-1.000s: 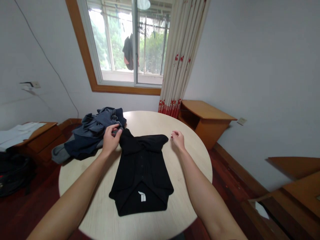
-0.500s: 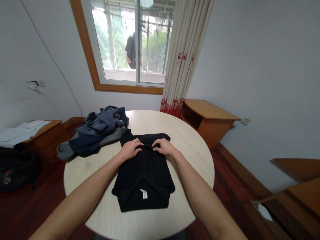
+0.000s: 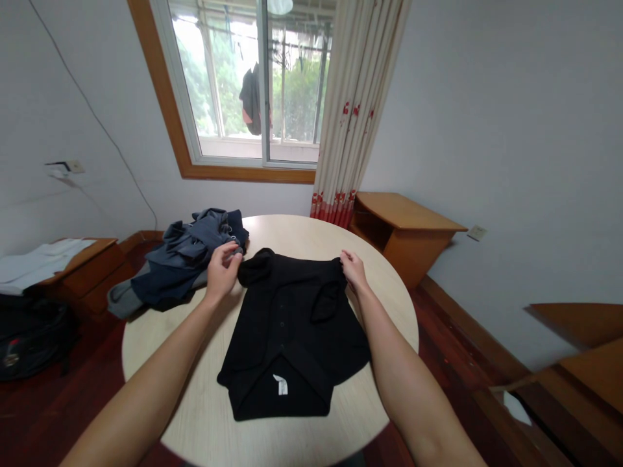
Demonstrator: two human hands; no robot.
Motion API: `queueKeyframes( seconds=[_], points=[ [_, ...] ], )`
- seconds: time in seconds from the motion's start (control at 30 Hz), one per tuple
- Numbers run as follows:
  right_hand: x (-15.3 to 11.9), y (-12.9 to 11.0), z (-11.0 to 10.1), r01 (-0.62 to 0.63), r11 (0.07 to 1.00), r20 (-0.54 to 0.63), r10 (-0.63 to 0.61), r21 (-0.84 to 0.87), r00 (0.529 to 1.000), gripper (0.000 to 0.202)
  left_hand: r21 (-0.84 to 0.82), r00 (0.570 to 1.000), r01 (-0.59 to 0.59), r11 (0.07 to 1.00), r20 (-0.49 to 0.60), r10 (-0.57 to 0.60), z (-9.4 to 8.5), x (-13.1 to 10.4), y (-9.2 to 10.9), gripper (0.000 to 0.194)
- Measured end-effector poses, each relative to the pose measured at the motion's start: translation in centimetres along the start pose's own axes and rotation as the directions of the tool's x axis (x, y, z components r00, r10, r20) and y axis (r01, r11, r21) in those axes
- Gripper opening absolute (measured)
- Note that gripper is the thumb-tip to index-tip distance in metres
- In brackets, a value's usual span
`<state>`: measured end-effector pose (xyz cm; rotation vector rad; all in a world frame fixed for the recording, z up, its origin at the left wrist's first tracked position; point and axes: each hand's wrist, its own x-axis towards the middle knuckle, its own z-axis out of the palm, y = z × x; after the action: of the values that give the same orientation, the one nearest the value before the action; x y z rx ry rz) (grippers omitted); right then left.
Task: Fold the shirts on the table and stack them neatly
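A black button-neck shirt (image 3: pixel 292 318) lies on the round table with its collar towards me and a white label (image 3: pixel 281 384) showing inside the neck. Its far part is spread out, with one sleeve (image 3: pixel 256 268) bunched at the far left and another fold of sleeve on the right. My left hand (image 3: pixel 222 271) is just beside the far left sleeve, fingers curved and apart, and nothing shows between them. At the far right corner of the shirt, my right hand (image 3: pixel 353 268) pinches the fabric between thumb and fingers.
A heap of grey and navy clothes (image 3: pixel 189 250) lies at the table's left back edge. The pale round table (image 3: pixel 389 363) has a wooden cabinet (image 3: pixel 406 227) behind it on the right. A curtain (image 3: pixel 353 97) hangs by the window.
Both hands have moved apart from the middle of the shirt to its far left and right sides. The folded far part has opened out, and the right side now spreads wider.
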<state>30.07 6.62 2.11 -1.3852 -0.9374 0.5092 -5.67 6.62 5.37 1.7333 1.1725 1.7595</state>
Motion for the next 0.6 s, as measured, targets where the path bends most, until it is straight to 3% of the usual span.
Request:
queueKeyframes(
  seconds=[0.03,0.1,0.17,0.23,0.33,0.43,0.5,0.6],
  points=[
    [-0.3,0.0,0.1,0.082,0.994,0.038,-0.080,-0.077,0.996,0.033,0.078,0.990,-0.087,0.993,0.119,0.077,0.4,-0.7,0.5,0.026],
    [-0.9,-0.3,0.0,0.252,0.947,0.166,-0.221,-0.198,0.961,0.030,0.192,0.908,-0.232,0.953,0.393,0.142,1.2,-2.0,1.4,0.024],
    [-1.5,-0.9,-0.2,0.364,0.894,0.331,-0.271,-0.261,0.904,0.024,0.291,0.802,-0.315,0.903,0.591,0.089,1.9,-3.2,1.7,0.025],
    [-2.0,-1.4,-0.4,0.398,0.872,0.495,-0.221,-0.286,0.840,0.022,0.410,0.751,-0.352,0.841,0.661,-0.008,2.5,-4.1,1.6,0.034],
    [-2.4,-1.8,-0.6,0.398,0.871,0.710,-0.084,-0.288,0.699,0.035,0.570,0.765,-0.344,0.746,0.631,-0.129,3.1,-4.8,1.1,0.040],
    [-2.6,-1.7,-0.4,0.377,0.873,0.812,0.036,-0.309,0.582,0.035,0.618,0.757,-0.325,0.716,0.623,-0.194,3.3,-4.8,0.8,0.019],
    [-2.6,-1.5,-0.1,0.350,0.869,0.826,0.109,-0.349,0.552,0.024,0.599,0.766,-0.292,0.746,0.613,-0.193,3.1,-4.5,0.9,0.009],
    [-2.6,-1.4,0.3,0.349,0.860,0.823,0.133,-0.372,0.552,0.014,0.523,0.836,-0.162,0.837,0.523,-0.165,2.6,-3.5,1.3,0.015]
  ],
)
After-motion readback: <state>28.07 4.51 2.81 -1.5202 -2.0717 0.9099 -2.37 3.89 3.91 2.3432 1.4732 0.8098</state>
